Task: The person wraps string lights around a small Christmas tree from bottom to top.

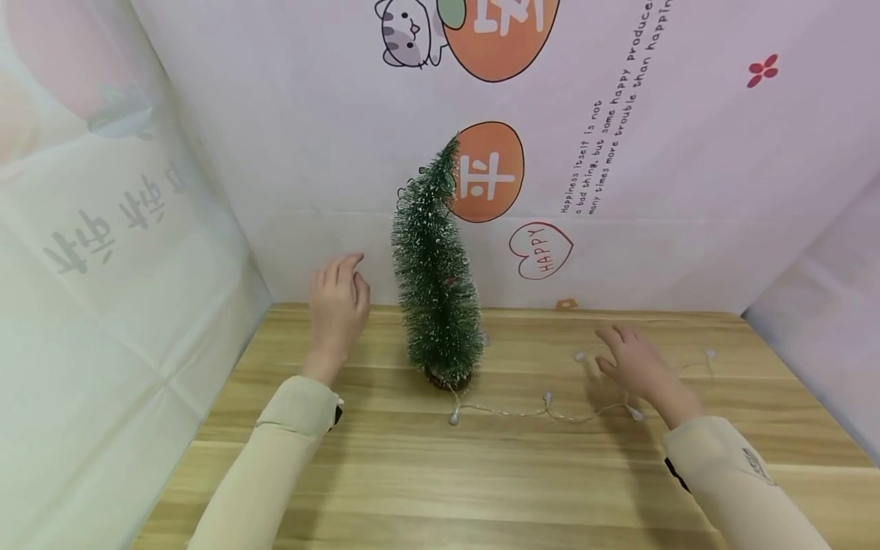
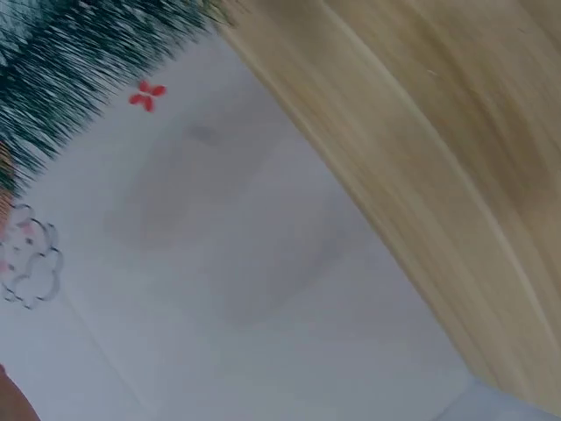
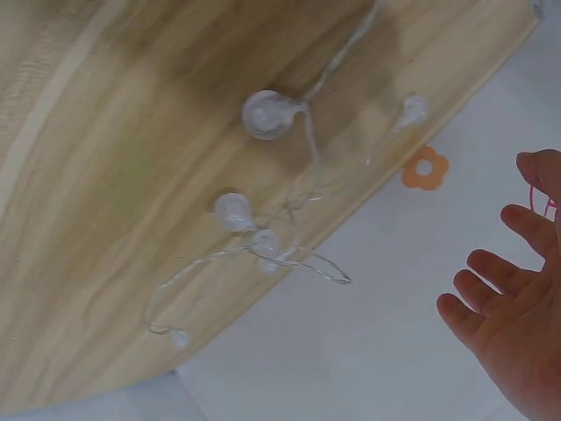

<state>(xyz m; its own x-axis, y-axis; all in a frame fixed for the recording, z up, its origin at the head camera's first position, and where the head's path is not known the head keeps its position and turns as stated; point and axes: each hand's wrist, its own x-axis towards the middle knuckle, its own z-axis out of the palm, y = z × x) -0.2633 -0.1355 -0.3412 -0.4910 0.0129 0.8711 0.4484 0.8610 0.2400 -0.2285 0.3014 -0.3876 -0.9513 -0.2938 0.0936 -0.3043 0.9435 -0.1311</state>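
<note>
A small green artificial Christmas tree (image 1: 440,283) with white-flecked bristles stands on the wooden table, its tip bent to the right. To its left, my left hand (image 1: 338,305) hovers with relaxed fingers, apart from the branches. A string of bulb lights (image 1: 512,413) runs from the tree's base rightward over the tabletop. Above that string my right hand (image 1: 635,363) is raised, holding nothing; its spread fingers show in the right wrist view. Several clear bulbs (image 3: 267,115) lie there on a thin, loosely looped wire. Only a sliver of the left hand (image 2: 13,402) appears in its own wrist view.
The wood-grain table (image 1: 426,473) meets a white printed cloth backdrop (image 1: 330,153) at its far edge. Another cloth wall (image 1: 103,305) rises along the left side, and a pale one (image 1: 825,305) on the right.
</note>
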